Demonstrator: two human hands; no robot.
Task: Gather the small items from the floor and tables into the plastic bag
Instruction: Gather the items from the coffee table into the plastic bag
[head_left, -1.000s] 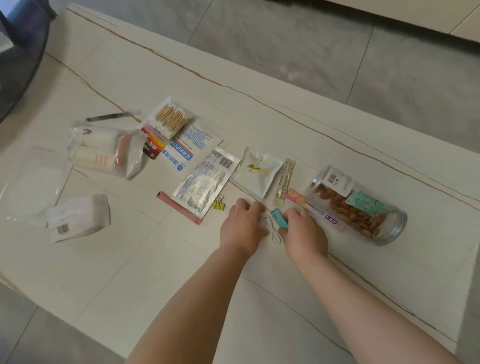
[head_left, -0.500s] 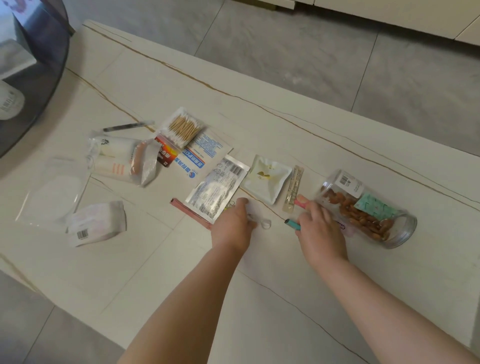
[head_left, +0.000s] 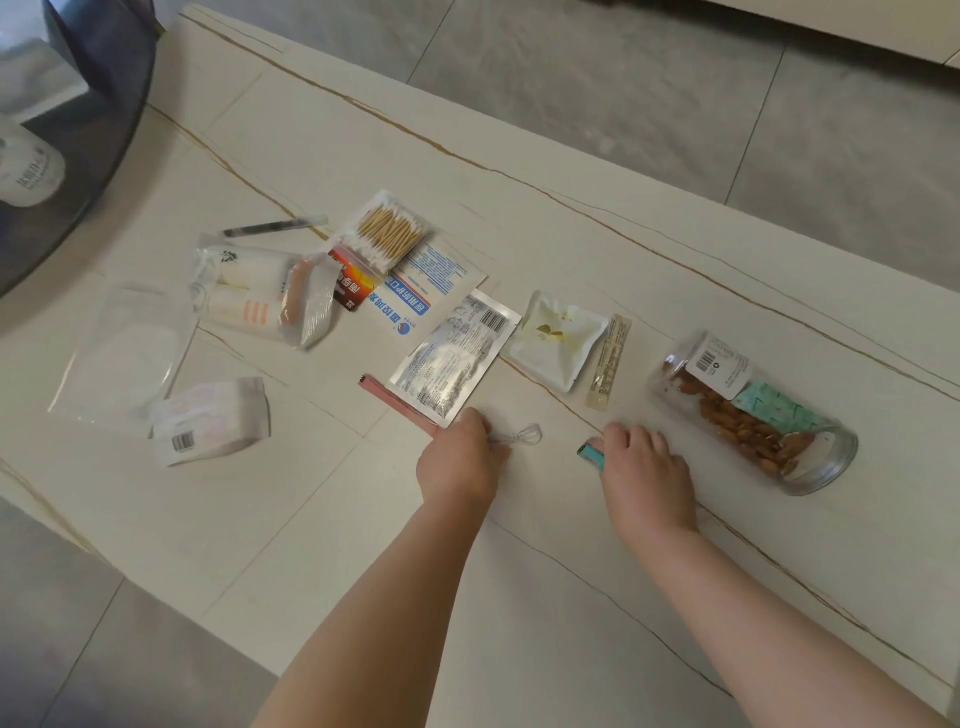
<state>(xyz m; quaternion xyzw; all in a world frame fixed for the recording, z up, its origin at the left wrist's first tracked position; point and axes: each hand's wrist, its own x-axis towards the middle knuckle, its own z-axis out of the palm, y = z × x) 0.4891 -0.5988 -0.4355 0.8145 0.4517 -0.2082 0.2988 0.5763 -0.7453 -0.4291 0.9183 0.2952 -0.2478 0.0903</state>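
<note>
Small items lie scattered on a pale stone table (head_left: 519, 545). My left hand (head_left: 460, 462) is curled and pinches a thin white cord loop (head_left: 524, 434) just below a silver sachet (head_left: 457, 358). My right hand (head_left: 644, 467) is curled over a small teal item (head_left: 589, 452), whose end sticks out at the fingertips. What else either palm covers is hidden. A clear plastic bag (head_left: 124, 353) lies flat at the far left, apart from both hands.
Also on the table are a cotton swab pack (head_left: 389, 234), a blue-printed packet (head_left: 421, 291), a white pouch (head_left: 558, 343), a stick sachet (head_left: 608, 358), a nut jar on its side (head_left: 748, 410), a pink strip (head_left: 395, 400), a tissue pack (head_left: 213, 421) and a pen (head_left: 270, 227). Grey floor lies beyond.
My hands have drawn apart. The left one dragged the white cord leftward; the right one closed over the teal item. The yellow clip, pink item and white tube are out of sight.
</note>
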